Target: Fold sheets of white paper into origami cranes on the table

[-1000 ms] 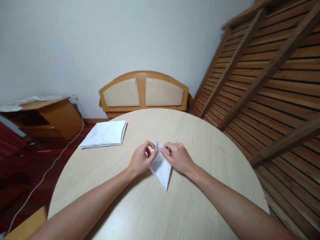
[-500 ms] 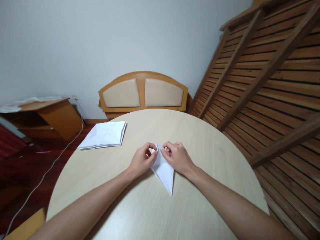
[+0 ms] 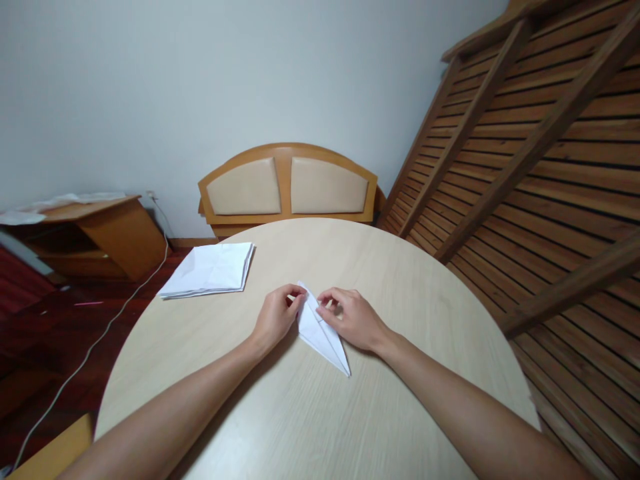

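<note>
A sheet of white paper folded into a narrow kite shape [image 3: 320, 339] lies on the round table, one point toward me and to the right, the other away and to the left. My left hand [image 3: 278, 313] pinches its far left edge near the upper tip between thumb and finger. On the opposite side, my right hand [image 3: 353, 317] has thumb and forefinger closed on the paper's right edge, around the middle. Creases and a layered flap show along the shape. Some of the far edge is hidden behind my fingertips.
A stack of creased white paper sheets [image 3: 210, 268] rests at the table's [image 3: 400, 413] left. Behind stands a padded wooden headboard [image 3: 286, 180]. A slatted wooden frame [image 3: 540, 153] leans at the right. Left on the floor are a wooden cabinet [image 3: 113, 237] and a white cable [image 3: 103, 333].
The folded paper has turned, its far tip swinging left and its near tip slightly right and away. My left hand has shifted a little left with it, and the paper looks narrower.
</note>
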{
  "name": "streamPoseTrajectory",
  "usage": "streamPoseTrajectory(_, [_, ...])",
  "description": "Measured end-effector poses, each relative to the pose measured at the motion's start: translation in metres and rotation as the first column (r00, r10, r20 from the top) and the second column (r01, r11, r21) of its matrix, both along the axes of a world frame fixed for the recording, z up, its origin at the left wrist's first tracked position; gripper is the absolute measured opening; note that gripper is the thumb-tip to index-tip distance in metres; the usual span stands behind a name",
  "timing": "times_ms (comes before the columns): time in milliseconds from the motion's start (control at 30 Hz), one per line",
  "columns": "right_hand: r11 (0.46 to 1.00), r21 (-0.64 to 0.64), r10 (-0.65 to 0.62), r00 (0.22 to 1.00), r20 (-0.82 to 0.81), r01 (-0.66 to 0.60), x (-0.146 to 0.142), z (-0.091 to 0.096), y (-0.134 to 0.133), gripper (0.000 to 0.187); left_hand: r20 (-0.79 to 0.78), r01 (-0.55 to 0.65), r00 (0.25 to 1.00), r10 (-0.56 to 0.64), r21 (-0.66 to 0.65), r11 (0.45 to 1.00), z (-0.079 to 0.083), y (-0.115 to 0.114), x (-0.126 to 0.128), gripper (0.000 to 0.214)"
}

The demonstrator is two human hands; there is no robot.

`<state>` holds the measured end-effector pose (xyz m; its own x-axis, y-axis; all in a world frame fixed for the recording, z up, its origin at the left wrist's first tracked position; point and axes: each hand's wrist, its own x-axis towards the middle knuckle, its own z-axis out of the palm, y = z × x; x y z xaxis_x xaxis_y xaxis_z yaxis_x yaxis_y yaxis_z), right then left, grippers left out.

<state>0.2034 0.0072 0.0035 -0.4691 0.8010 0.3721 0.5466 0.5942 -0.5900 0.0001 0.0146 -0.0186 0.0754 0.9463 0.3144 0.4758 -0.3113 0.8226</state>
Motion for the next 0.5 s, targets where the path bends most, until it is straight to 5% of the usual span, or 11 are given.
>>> streamPoseTrajectory(233, [0.984,0.014,0.169,0.967,0.188,-0.175,-0.001,-0.006,-0.007,0.07,-0.24,-0.088,0.967,0.084,-0.004,0.996,-0.006,0.007,-0.01,0.02])
streamPoseTrajectory(367, [0.978,0.009,0.199,0.953,0.228,-0.206,0.003,-0.009,-0.003,0.055,-0.375,-0.077,0.912,0.164,0.235,0.969,-0.007,0.008,-0.014,0.02])
streamPoseTrajectory(500, [0.962,0.052,0.246,0.93,0.273,-0.269,0.01,-0.008,0.002,0.038,-0.458,0.107,0.886,0.069,0.347,0.932,-0.005,0.005,-0.013,0.041])
